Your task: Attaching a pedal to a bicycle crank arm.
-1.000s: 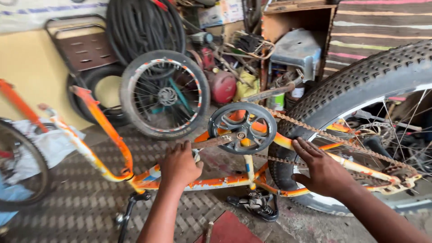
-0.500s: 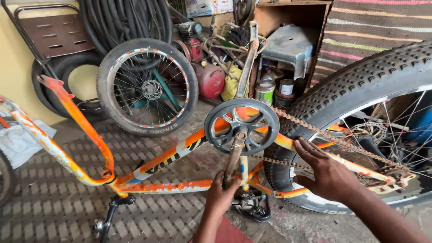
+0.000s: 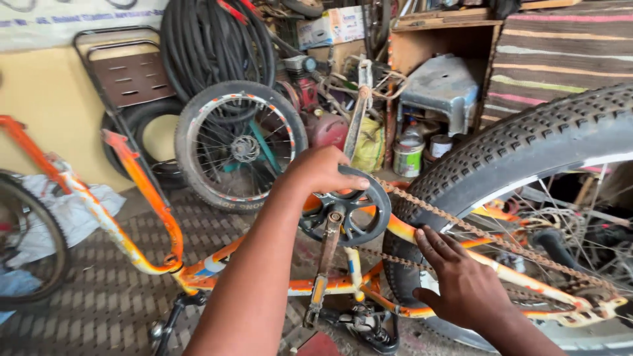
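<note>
At the far left a worn black tyre [image 3: 30, 244] stood beside crumpled white cloth [image 3: 72, 211]. The orange-and-white painted bicycle frame [image 3: 148, 217] lay upside down across the patterned floor. Behind it a small spoked wheel with a black tyre [image 3: 239, 146] leaned against coils of black rubber tubing [image 3: 211, 46].

The left hand [image 3: 321, 170] rested on top of the dark round metal chainring [image 3: 353, 214], fingers curled together over its rim, thumb hidden. A rusty crank arm [image 3: 324, 264] hung down from the chainring to a black pedal [image 3: 366, 323]. A rusted chain [image 3: 461, 227] ran rightward from the ring.

Above, a pale printed cardboard box [image 3: 333, 25] sat among the clutter. By the open wooden cupboard [image 3: 438, 39], a grey plastic stool [image 3: 442, 86] stood over a white-labelled tin [image 3: 409, 157] and a smaller tin [image 3: 440, 145]; their contents could not be told.

The right hand [image 3: 461, 280] lay flat, fingers spread, against the knobbly black rear tyre [image 3: 527, 145].
</note>
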